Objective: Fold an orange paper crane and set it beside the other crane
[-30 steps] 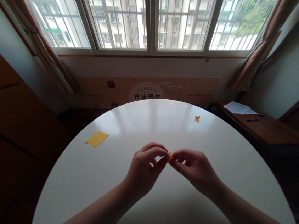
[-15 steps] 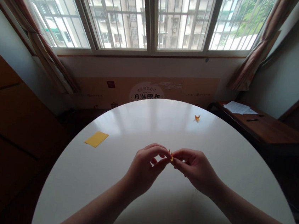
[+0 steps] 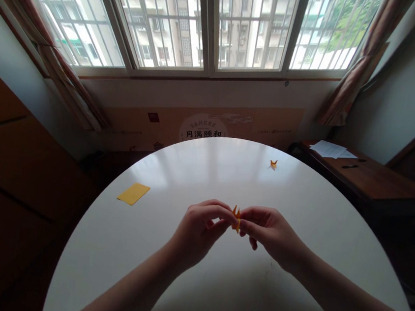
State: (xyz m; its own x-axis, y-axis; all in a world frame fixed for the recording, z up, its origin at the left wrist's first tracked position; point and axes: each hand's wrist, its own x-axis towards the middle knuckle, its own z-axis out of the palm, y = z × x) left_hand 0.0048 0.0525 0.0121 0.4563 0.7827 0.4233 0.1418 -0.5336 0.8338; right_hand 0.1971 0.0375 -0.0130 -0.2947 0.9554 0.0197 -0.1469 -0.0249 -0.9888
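Note:
A tiny orange folded paper piece [image 3: 237, 217] is held above the middle of the round white table [image 3: 175, 182]. My left hand [image 3: 199, 230] pinches its left side between thumb and forefinger. My right hand [image 3: 269, 231] pinches its right side, fingers curled. Two small points of the paper stick up between the fingertips. A second small orange folded paper figure [image 3: 273, 164] stands on the far right part of the table. A flat yellow paper sheet [image 3: 133, 193] lies on the table at the left.
A wide barred window [image 3: 214, 22] with curtains spans the far wall. A dark wooden side table [image 3: 371, 180] with white papers [image 3: 332, 150] and a pen stands at the right. Dark wooden furniture [image 3: 13, 169] fills the left side.
More of the orange paper piece now shows between my fingertips, its points sticking up. Both hands stay nearly in place, the right fingers shifting slightly.

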